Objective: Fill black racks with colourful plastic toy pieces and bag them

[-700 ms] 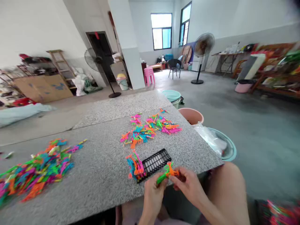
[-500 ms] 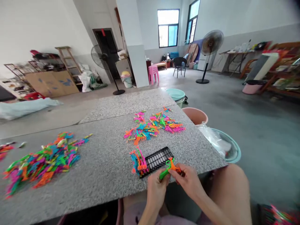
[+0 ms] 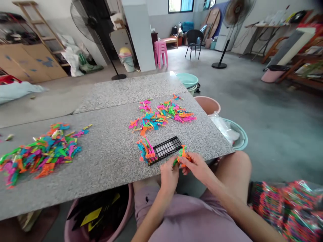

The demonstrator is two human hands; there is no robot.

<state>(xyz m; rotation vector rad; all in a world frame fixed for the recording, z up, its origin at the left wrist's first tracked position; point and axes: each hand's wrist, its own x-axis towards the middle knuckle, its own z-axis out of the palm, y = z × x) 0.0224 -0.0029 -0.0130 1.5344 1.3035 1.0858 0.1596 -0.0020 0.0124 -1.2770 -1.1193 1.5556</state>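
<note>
My left hand is closed on a green plastic toy gun, most of it hidden by the fingers. My right hand grips an orange toy gun right against the green one, the two hands nearly meeting over the table's front edge. Just beyond them lies a black mesh tray. At its left end several toy guns in orange, blue and pink stand packed side by side.
Loose toy guns form a pile behind the tray and a larger pile at left on the granite table. Tubs stand along its right edge. Under it sits a pink tub; bagged toys lie at lower right.
The view has tilted down, showing the tub below and the bagged toys. Both hands still hold the green and orange toy guns, the green one now more covered by fingers.
</note>
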